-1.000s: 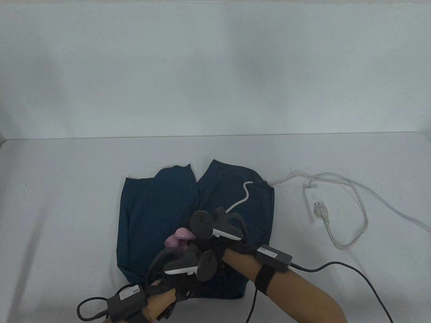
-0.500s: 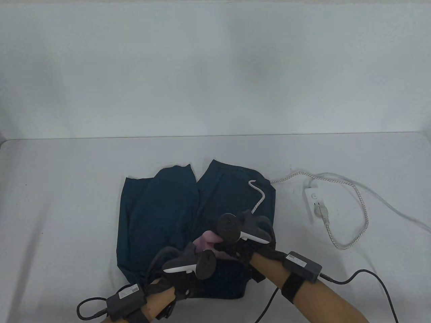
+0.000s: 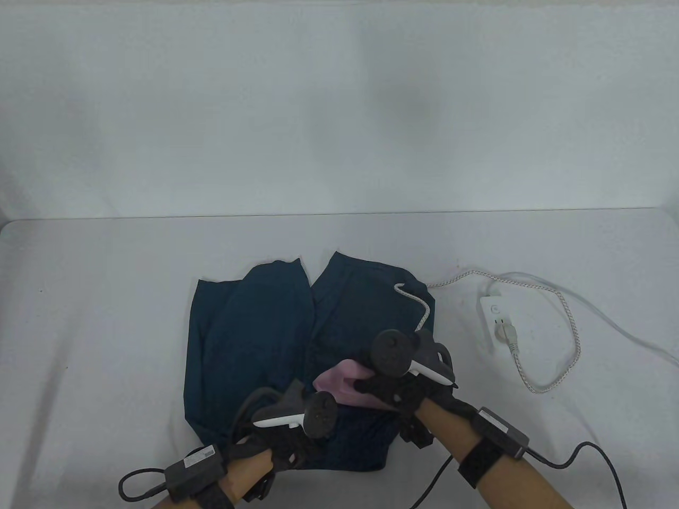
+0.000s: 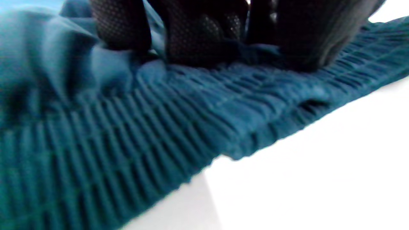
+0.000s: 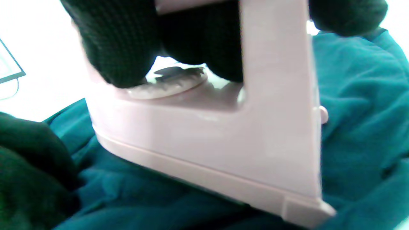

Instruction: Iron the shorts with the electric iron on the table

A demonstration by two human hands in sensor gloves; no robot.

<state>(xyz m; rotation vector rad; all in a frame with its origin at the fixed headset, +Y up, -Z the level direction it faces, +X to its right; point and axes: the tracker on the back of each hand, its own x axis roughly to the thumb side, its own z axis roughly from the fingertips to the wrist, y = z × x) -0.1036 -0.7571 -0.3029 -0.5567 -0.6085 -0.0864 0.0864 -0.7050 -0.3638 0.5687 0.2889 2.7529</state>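
Dark teal shorts [image 3: 254,339] lie flat on the white table, waistband toward me. My right hand [image 3: 395,389] grips the handle of a pink electric iron [image 3: 342,386] that sits on the shorts near the waistband; the right wrist view shows the iron's body [image 5: 223,137] on the teal cloth [image 5: 358,105]. My left hand [image 3: 281,440] presses down on the ribbed waistband [image 4: 134,127], its fingertips [image 4: 195,41] on the cloth. The iron's braided cord [image 3: 416,302] runs over the right leg.
A white power strip [image 3: 496,321] lies on the table to the right, with the iron's plug in it and cord loops [image 3: 562,339] beside it. The table's near edge is just below the waistband.
My right hand has slid the iron to the right and slightly toward me across the shorts. The cord has shifted right with it. The left hand has stayed on the waistband.
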